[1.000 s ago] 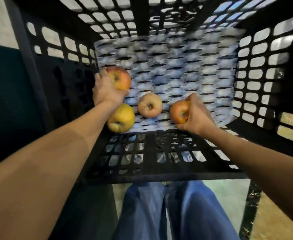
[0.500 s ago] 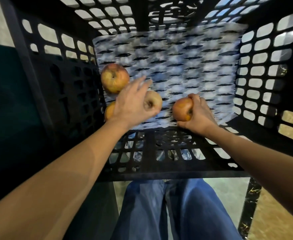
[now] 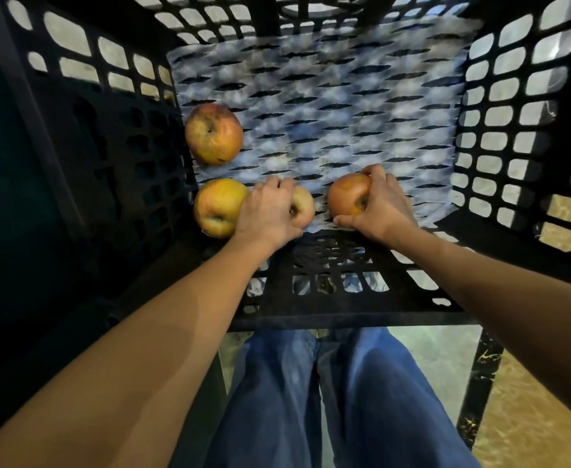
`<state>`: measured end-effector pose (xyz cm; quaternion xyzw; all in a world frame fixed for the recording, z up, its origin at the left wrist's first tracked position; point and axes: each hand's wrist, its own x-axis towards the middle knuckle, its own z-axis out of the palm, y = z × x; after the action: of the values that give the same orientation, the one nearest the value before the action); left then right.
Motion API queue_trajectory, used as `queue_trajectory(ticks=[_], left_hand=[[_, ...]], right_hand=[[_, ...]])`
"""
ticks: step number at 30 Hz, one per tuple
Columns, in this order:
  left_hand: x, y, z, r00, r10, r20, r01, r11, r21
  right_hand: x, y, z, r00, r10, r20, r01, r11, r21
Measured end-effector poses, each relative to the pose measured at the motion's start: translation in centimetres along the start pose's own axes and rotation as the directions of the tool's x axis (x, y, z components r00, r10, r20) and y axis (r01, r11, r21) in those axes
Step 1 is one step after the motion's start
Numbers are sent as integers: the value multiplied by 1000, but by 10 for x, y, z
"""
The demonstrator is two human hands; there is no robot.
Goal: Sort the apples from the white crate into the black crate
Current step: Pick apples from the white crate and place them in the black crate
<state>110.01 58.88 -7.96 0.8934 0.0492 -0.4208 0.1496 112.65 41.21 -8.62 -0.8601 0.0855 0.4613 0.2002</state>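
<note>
Four apples point(image 3: 213, 133) lie on the foam liner point(image 3: 328, 106) in the black crate point(image 3: 500, 130). The left hand point(image 3: 267, 211) curls its fingers round the pale apple point(image 3: 304, 206), and the right hand point(image 3: 382, 207) clasps the red apple point(image 3: 346, 194). They seem firm but easy to bruise, so best cupped around the middle.

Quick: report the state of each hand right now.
Left hand: closed, gripping the pale apple.
Right hand: closed, gripping the reddish apple.
</note>
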Motion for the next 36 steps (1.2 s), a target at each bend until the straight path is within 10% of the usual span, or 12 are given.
queue_trajectory(ticks=[19,36], left_hand=[[-142,28,-122,995,-82,52,90,979,-184],[-441,147,-309,998,23,-66,-49,901,-432]], right_hand=[[-134,-34,-101,997,-72,32,73,997,-28],[-503,-67,-257,972,10,-235,113,855,506]])
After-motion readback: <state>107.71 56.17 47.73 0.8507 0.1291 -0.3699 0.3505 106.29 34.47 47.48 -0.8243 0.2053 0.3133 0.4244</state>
